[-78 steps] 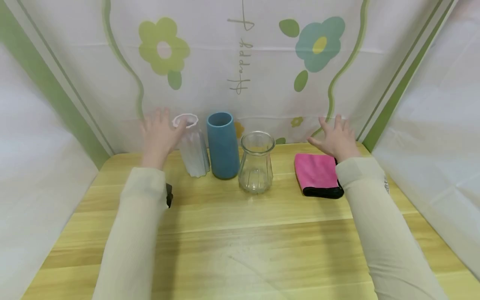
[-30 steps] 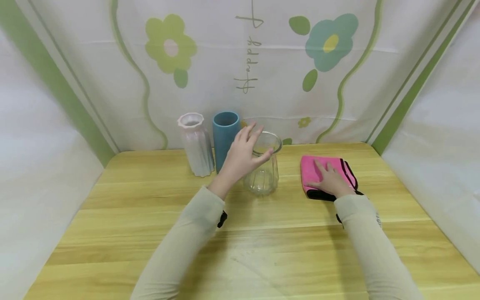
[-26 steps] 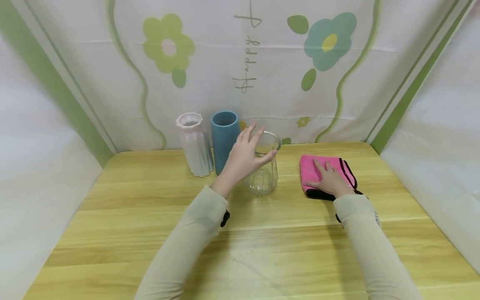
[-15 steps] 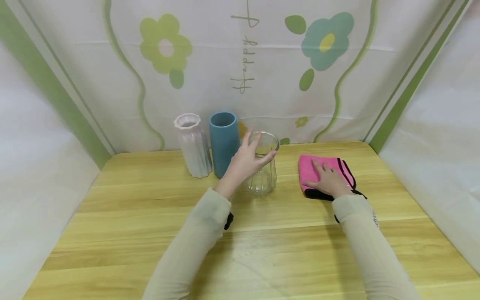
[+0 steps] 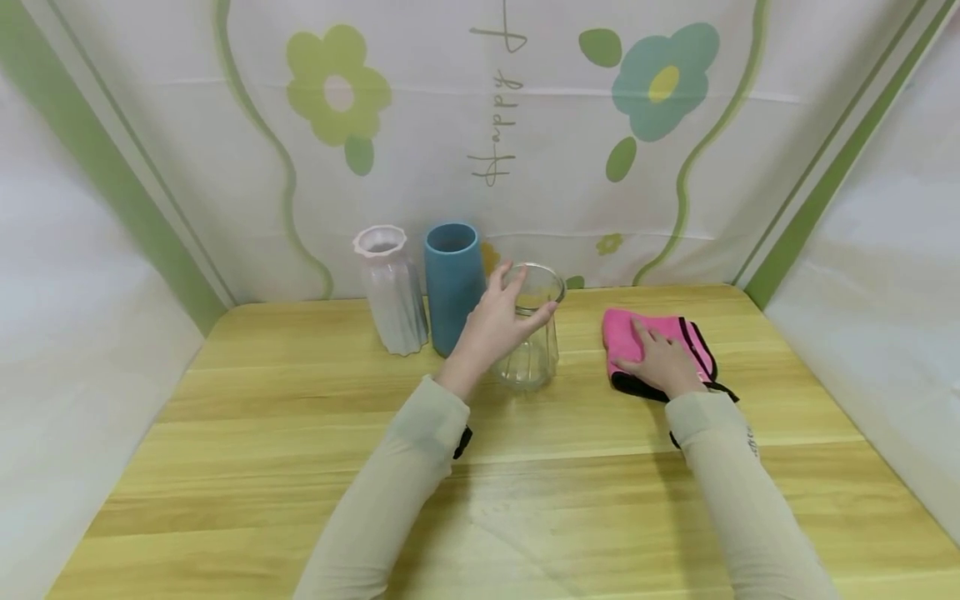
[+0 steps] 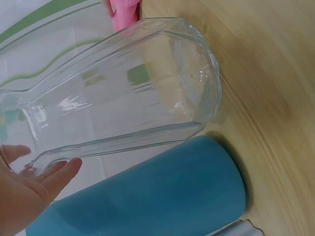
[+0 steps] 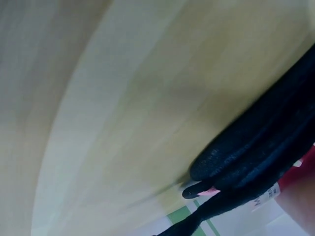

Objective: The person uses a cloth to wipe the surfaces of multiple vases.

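Note:
A clear glass vase (image 5: 525, 362) with a flared rim stands upright at the back middle. My left hand (image 5: 491, 325) holds its neck, thumb across the front and fingers round the left side. In the left wrist view the fingers (image 6: 59, 177) lie against the neck of the vase (image 6: 123, 93). To the right, my right hand (image 5: 666, 362) grips a folded pink cloth (image 5: 622, 333) with black edging from above. The cloth is puckered between thumb and fingers. Its dark edge (image 7: 256, 142) fills one side of the right wrist view.
A blue vase (image 5: 453, 300) stands close left of the glass one. Left of that is a white vase with a scalloped rim (image 5: 393, 304). A printed curtain (image 5: 435, 100) hangs behind the wooden table (image 5: 300, 467), with white sheets at both sides.
My left hand came from the white vase to the glass vase, and its fingers have closed in on the neck. My right hand came down onto the cloth, which has just bunched up slightly.

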`<state>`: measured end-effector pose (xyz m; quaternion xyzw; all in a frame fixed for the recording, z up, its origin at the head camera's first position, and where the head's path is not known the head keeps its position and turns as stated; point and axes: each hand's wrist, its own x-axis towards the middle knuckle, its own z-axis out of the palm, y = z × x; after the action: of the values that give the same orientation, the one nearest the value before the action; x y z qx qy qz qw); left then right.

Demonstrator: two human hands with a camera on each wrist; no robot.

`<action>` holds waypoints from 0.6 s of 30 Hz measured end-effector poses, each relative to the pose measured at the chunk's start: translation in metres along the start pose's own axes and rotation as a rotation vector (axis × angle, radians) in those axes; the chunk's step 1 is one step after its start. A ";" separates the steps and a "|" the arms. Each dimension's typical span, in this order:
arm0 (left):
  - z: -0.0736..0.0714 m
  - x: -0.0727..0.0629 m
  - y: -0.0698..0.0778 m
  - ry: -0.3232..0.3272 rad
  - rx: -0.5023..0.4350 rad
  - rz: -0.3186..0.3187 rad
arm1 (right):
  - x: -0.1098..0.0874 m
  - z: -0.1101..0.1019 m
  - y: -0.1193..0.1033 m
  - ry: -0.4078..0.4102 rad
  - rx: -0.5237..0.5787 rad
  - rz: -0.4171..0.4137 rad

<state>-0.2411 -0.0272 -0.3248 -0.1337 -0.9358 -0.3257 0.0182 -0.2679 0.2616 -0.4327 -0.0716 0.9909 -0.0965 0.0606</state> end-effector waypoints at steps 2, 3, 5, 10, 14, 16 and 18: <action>0.000 0.000 0.000 0.003 0.003 -0.001 | 0.000 0.001 -0.001 0.026 -0.001 -0.008; 0.000 0.000 0.000 0.004 0.003 0.000 | 0.000 0.002 -0.001 0.037 0.000 -0.012; 0.000 -0.001 0.001 0.007 -0.001 0.002 | 0.001 0.002 -0.001 0.057 0.004 -0.017; -0.001 -0.001 0.001 0.009 0.000 0.005 | 0.000 0.003 -0.002 0.089 0.006 -0.021; 0.000 -0.001 0.000 0.008 0.000 0.002 | -0.002 0.004 -0.004 0.136 0.001 -0.018; 0.000 -0.001 0.000 0.006 0.001 0.002 | -0.003 0.005 -0.005 0.174 -0.012 -0.024; 0.000 -0.001 0.000 0.005 0.001 0.002 | -0.004 0.005 -0.006 0.204 -0.022 -0.040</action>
<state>-0.2404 -0.0272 -0.3246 -0.1339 -0.9357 -0.3256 0.0208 -0.2628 0.2551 -0.4354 -0.0818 0.9913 -0.0938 -0.0432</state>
